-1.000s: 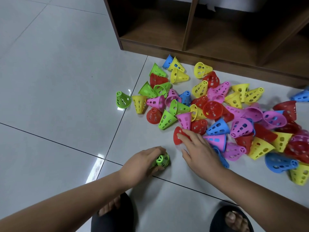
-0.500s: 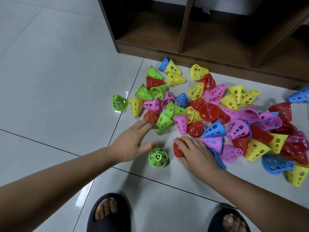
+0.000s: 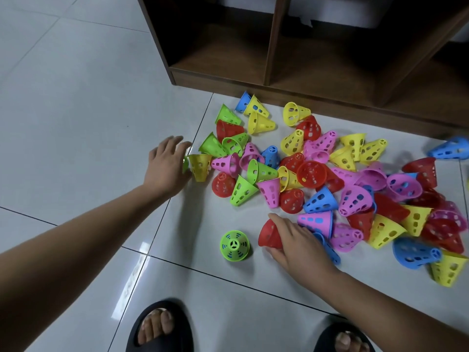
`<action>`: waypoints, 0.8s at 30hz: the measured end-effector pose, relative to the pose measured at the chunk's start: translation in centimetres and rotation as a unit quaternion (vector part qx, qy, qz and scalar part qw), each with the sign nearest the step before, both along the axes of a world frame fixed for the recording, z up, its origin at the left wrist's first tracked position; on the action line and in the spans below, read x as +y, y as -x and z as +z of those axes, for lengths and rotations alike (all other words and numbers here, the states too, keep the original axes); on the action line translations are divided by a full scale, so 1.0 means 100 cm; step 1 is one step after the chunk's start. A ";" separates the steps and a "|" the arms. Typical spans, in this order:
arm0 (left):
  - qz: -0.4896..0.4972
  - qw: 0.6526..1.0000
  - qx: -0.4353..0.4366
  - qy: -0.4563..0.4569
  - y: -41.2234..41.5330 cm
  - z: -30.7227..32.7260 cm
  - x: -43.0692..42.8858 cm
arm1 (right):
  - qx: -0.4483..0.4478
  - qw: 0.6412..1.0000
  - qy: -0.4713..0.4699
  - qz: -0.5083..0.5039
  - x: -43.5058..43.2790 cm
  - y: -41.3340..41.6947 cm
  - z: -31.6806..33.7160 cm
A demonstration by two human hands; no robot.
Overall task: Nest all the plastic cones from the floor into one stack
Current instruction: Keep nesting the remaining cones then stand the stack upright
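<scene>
**Stack barely begun: one cone set up, two more being reached for**

The pale tiled floor (image 3: 76, 97) fills the view, with a dark wooden shelf (image 3: 269, 47) along the far edge. In front of the shelf, from the middle out to the right, lies the pile (image 3: 311, 174): dozens of loose cones in red, yellow, pink, blue and green, tipped every way and none nested.

The left hand (image 3: 166, 171) is stretched to the pile's left edge with its fingers spread and straight. It grips nothing and is right up against a yellow cone (image 3: 200, 167). The right hand (image 3: 298, 243), at the near edge, has finger and thumb curled round a red cone (image 3: 269, 235) that lies on its side.

Just left of the red one, apart from the heap, a green cone (image 3: 234, 246) stands upright, narrow end up. It looks like the base of the stack.

This appears to be the gathering step, with nearly all the work left. Next, the red cone needs lifting, turning mouth down and lowering squarely over the green one. The left hand has yet to close on its yellow cone.
</scene>
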State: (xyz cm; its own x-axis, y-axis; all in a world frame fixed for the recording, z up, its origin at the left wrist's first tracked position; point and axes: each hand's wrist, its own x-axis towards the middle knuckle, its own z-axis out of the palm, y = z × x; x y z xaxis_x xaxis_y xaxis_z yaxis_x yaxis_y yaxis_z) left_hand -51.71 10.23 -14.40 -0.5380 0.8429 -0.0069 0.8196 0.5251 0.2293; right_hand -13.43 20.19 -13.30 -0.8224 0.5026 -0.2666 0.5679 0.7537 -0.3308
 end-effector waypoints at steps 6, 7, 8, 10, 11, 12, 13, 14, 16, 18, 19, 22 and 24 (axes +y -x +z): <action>0.078 0.983 -0.149 -0.078 0.004 -0.017 -0.024 | 0.045 0.993 0.100 -0.044 -0.003 0.005 0.025; 0.086 0.979 -0.168 -0.082 0.000 -0.018 -0.031 | 0.057 0.992 0.105 -0.031 -0.005 0.005 0.028; 0.095 0.975 -0.183 -0.079 -0.003 -0.019 -0.037 | 0.069 0.993 0.099 -0.011 -0.007 0.004 0.030; 0.113 0.969 -0.211 -0.065 -0.012 -0.019 -0.051 | 0.085 0.993 0.084 0.025 -0.012 0.004 0.035; 0.123 0.965 -0.223 -0.064 -0.017 -0.018 -0.057 | 0.093 0.992 0.082 0.033 -0.016 0.005 0.037; 0.134 0.960 -0.235 -0.070 -0.022 -0.015 -0.061 | 0.101 0.991 0.082 0.036 -0.018 0.007 0.039; 0.144 0.955 -0.247 -0.082 -0.027 -0.009 -0.065 | 0.108 0.990 0.082 0.038 -0.021 0.009 0.040; 0.149 0.950 -0.256 -0.098 -0.033 -0.002 -0.068 | 0.114 0.989 0.080 0.041 -0.024 0.012 0.042; 0.137 0.946 -0.265 -0.126 -0.047 0.014 -0.074 | 0.124 0.988 0.071 0.050 -0.029 0.018 0.044; 0.100 0.945 -0.275 -0.145 -0.066 0.033 -0.079 | 0.123 0.988 0.084 0.051 -0.031 0.024 0.045; 0.076 0.944 -0.280 -0.155 -0.077 0.041 -0.081 | 0.124 0.986 0.099 0.046 -0.031 0.026 0.046; 0.009 0.939 -0.292 -0.180 -0.108 0.062 -0.087 | 0.129 0.981 0.141 0.028 -0.029 0.028 0.044; -0.031 0.936 -0.296 -0.188 -0.125 0.069 -0.089 | 0.128 0.980 0.149 0.025 -0.027 0.027 0.040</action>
State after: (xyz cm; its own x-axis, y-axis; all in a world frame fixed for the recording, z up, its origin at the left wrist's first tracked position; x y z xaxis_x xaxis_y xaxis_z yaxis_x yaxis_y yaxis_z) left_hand -39.22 1.34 -7.55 -0.4844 0.8747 0.0148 0.5166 0.2723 0.8118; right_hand -16.18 17.49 -9.32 -0.9035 0.3902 -0.1770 0.4015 0.6267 -0.6679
